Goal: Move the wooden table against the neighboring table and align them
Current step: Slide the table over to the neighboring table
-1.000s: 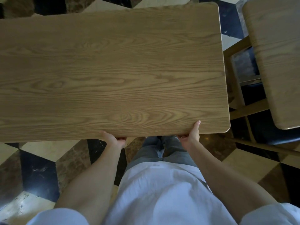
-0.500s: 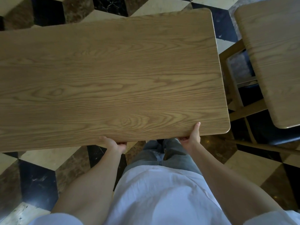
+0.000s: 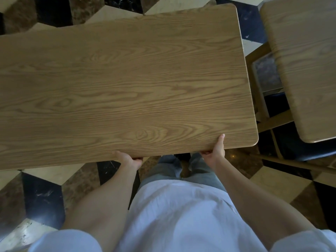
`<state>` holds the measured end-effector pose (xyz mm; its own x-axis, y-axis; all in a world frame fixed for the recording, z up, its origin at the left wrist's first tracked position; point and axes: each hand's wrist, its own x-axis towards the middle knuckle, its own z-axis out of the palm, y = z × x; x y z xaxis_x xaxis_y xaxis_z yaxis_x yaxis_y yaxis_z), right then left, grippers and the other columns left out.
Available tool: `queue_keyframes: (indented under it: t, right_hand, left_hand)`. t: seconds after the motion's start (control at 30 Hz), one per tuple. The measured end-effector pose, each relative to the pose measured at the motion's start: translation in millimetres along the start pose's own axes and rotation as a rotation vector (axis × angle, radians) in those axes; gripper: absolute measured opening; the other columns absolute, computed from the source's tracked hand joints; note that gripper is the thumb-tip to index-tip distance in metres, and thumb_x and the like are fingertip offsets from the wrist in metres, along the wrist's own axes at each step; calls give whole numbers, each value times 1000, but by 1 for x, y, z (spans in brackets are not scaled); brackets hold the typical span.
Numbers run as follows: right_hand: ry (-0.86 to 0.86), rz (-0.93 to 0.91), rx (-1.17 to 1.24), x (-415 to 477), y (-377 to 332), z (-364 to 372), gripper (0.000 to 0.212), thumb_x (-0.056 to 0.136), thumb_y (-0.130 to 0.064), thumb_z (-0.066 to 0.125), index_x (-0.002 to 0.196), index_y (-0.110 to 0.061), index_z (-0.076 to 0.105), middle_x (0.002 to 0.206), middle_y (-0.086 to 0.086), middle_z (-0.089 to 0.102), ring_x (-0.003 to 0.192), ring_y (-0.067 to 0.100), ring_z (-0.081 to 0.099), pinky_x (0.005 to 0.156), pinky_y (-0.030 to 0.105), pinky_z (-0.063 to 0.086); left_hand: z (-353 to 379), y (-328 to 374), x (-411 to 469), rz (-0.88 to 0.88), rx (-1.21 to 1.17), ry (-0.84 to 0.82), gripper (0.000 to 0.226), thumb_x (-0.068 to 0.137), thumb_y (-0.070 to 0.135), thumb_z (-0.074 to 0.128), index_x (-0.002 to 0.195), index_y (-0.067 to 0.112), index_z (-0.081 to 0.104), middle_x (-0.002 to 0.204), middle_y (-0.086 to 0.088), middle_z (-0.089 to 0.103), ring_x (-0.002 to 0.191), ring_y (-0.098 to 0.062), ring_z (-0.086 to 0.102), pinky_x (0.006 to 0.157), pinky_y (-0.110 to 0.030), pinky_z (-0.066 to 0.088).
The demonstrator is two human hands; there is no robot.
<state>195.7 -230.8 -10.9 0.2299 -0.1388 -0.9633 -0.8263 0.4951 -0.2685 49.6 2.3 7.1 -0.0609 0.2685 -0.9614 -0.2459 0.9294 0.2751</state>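
Note:
A wooden table (image 3: 127,84) with a light oak-grain top fills most of the view, its top slanted so the left end reaches nearer me. My left hand (image 3: 128,159) grips its near edge from below, fingers hidden under the top. My right hand (image 3: 214,151) grips the same edge close to the right corner, thumb resting on top. The neighboring table (image 3: 305,70) of the same wood stands at the right. A gap of about a chair's width separates the two tops.
In the gap between the tables stands a wooden chair frame (image 3: 272,122) with a dark seat (image 3: 298,148). The floor (image 3: 41,197) is tiled in a black, brown and cream cube pattern. My legs in jeans stand right behind the table's near edge.
The table top has turned and shifted in view: its far right corner sits lower and further left, and the gap to the neighboring table has narrowed slightly. Both hands keep their grip.

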Motion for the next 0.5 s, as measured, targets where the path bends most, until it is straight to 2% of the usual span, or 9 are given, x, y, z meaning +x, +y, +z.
queue_keyframes:
  t: [0.2,0.37,0.5]
  right_hand:
    - [12,10,-22,4,-14,-9,81,81,-58,63,141,-16,30,137,16,46,120,39,50,86,56,49]
    - [3,9,-31,7,-26,-16,82,80,-59,64,142,-18,29,135,15,46,119,40,50,78,56,51]
    - [-6,0,-31,10,-37,-22,82,80,-59,64,141,-17,30,134,15,47,119,39,51,87,58,50]
  left_hand:
    - [2,-17,-10,-1,-11,3,71,98,65,39,156,26,22,152,-16,34,138,-39,35,114,-58,28]
    - [3,-32,-15,10,0,16,77,96,68,39,157,26,18,155,-16,30,140,-40,32,115,-59,26]
    - [2,-45,-18,9,-6,15,75,97,67,40,156,26,20,155,-15,31,139,-39,34,115,-58,27]
